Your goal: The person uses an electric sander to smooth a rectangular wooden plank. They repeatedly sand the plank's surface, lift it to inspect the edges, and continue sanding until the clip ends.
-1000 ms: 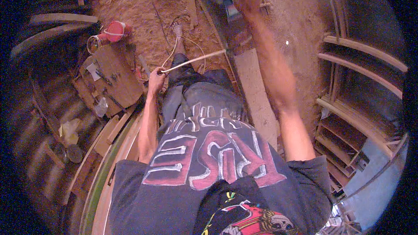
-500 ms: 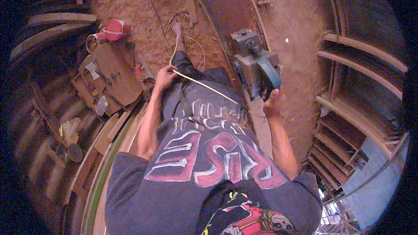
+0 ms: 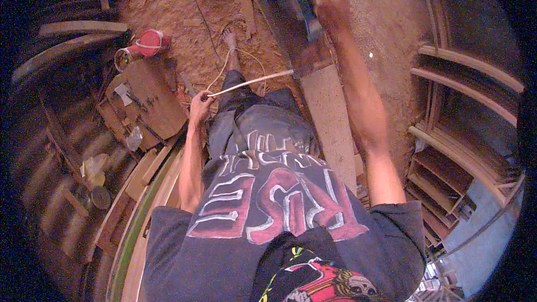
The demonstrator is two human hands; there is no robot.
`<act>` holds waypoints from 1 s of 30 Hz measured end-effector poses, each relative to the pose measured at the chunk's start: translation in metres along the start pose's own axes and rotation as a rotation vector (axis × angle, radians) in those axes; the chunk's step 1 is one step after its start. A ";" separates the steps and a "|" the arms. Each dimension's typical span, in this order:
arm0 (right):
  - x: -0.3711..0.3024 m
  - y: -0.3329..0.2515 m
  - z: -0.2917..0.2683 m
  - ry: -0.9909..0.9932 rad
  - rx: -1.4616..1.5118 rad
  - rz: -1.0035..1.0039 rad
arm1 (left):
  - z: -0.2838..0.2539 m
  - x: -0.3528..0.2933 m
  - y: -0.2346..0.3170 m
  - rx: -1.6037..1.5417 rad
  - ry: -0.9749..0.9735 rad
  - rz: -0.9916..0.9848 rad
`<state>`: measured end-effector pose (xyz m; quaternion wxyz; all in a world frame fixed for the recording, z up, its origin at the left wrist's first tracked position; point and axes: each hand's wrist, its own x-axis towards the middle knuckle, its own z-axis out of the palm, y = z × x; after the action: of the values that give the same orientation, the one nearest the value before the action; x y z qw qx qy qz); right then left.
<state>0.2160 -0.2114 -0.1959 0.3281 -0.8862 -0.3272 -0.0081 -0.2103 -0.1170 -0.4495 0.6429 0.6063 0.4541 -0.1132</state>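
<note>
the right hand (image 3: 334,8) reaches far out, its fingers curled around the handle of the power tool (image 3: 314,27), which looks blurry and is at the far part of the long board (image 3: 331,114). the left hand (image 3: 201,105) pinches the pale cord (image 3: 251,83) off to the side, by the leg. to do this well, i think the tool should sit flat and slide with a smooth, even push. the cord needs some slack, away from the tool's bottom. its loop passes near the bare foot (image 3: 229,39), so it could snag there.
</note>
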 end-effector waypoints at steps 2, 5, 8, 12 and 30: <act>0.034 -0.016 0.009 -0.001 -0.010 0.055 | 0.003 0.001 -0.001 -0.055 0.009 -0.002; 0.057 -0.020 0.012 -0.314 -0.111 0.466 | 0.008 0.001 0.002 -0.093 0.052 -0.004; 0.015 0.003 0.015 0.001 0.128 0.055 | 0.007 -0.001 0.001 -0.028 0.070 0.032; -0.078 0.047 -0.023 -0.084 0.216 0.151 | 0.005 -0.009 0.002 -0.073 0.027 0.084; -0.245 0.074 -0.112 -0.085 0.396 0.495 | 0.008 0.002 0.044 0.257 -0.156 0.328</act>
<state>0.0892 -0.4606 -0.2072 0.4723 -0.8573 -0.1101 0.1729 -0.1746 -0.1130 -0.4224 0.6036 0.7382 0.2802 -0.1106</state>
